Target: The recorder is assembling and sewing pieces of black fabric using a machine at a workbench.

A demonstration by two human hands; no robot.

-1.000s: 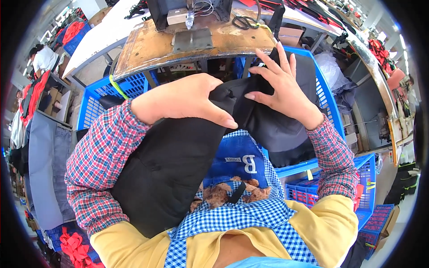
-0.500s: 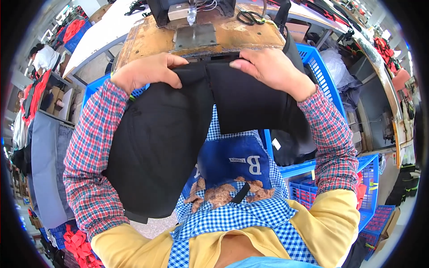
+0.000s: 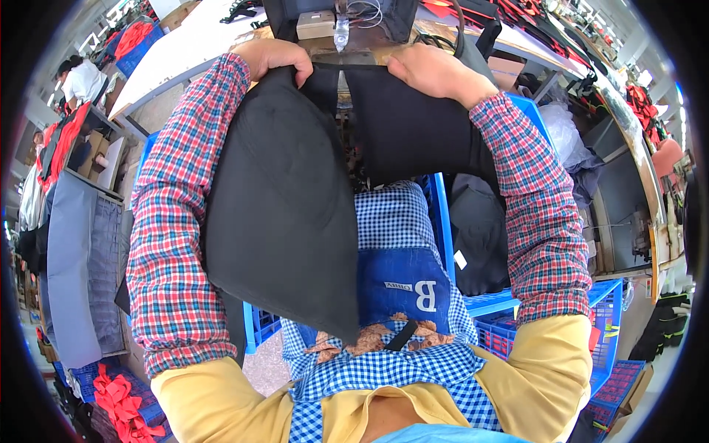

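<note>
My left hand [image 3: 275,59] is closed on the top edge of black fabric [image 3: 284,199], whose large rounded panel hangs down in front of my apron. The fingers of my right hand [image 3: 437,71] are wrapped over the same top edge, with the thumb toward me, and a squarer black flap [image 3: 417,129] drops below. Between the hands a narrow gap parts the two hanging pieces. Just beyond the stretched edge is the clear-guarded head of a sewing machine [image 3: 341,33]. Its wooden top is largely covered by the fabric and my hands.
A blue plastic crate [image 3: 442,229] stands by my lap, with dark fabric [image 3: 476,244] in or over it. White worktables [image 3: 166,66] run at the far left and right. Red strips [image 3: 122,402] lie in a crate at lower left. A person [image 3: 83,80] is at far left.
Both hands have moved away from me, up toward the machine head, carrying the black fabric. The left panel has swung inward and hangs over the apron.
</note>
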